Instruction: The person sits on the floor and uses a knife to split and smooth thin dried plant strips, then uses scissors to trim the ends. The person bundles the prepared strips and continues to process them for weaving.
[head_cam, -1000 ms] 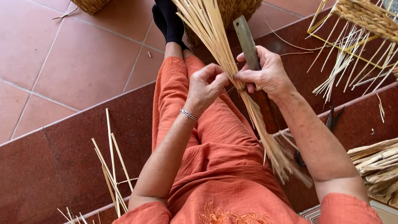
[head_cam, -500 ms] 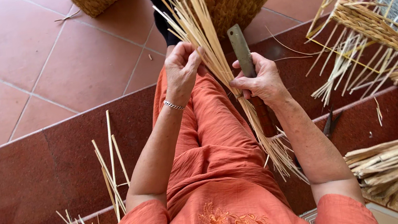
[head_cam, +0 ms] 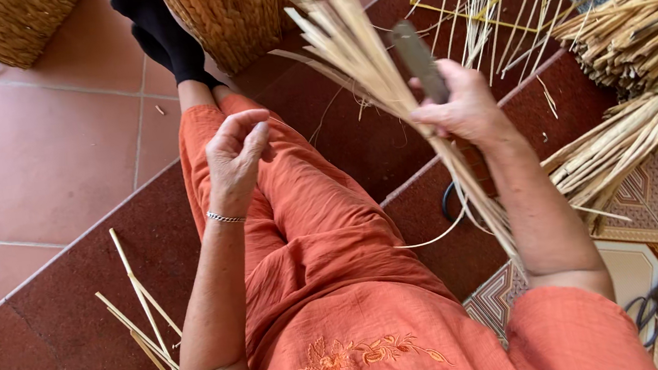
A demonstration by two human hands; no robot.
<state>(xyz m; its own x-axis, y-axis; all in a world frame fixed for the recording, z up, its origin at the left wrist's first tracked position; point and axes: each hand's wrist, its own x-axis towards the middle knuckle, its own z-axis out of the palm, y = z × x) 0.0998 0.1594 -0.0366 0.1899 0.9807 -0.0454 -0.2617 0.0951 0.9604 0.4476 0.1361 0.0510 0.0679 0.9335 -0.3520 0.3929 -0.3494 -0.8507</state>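
Straw-coloured reed strips (head_cam: 383, 78) fan out from the right hand (head_cam: 466, 105) in the upper middle of the frame, their lower ends trailing down past the forearm toward the lower right. That hand's grip is clamped around the bundle together with a dark, flat-handled tool (head_cam: 418, 61), probably a knife, though its blade end is blurred. The left hand (head_cam: 234, 150) hovers above the orange trouser leg (head_cam: 307, 213) at centre left, fingers loosely curled with thumb and forefinger nearly together, holding nothing that can be made out. A woven basket (head_cam: 237, 12) stands at the top centre beside black-socked feet (head_cam: 159, 30). Tied reed bundles (head_cam: 646, 112) lie at the right edge, and loose strips (head_cam: 140, 317) rest on the dark red step at lower left.
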